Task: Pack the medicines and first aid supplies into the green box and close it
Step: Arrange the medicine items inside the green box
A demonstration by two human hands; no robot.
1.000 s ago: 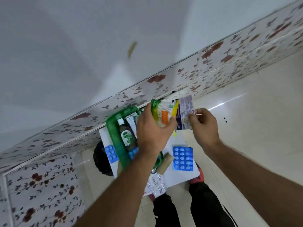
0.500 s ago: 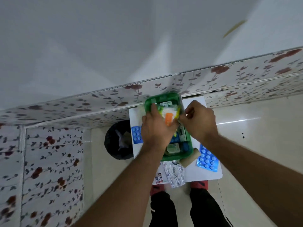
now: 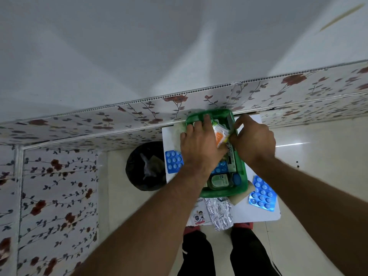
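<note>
Both bare forearms extended forward from lower frame, converging. Left hand (image 3: 199,145) laid palm down, fingers (image 3: 207,121) stretched forward and spread. Right hand (image 3: 253,139) curled, knuckles up, thumb and forefinger apparently pinched together at its left edge. Hands held just beside each other, nearly touching.

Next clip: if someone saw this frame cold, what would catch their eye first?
Both hands, the left hand and right hand, meet over the open green box at the far edge of the small white table, pressing a clear packet with an orange patch into it. Bright blue blister packs lie outside the box, one to its right and one to its left. A black bin stands left of the table.
</note>
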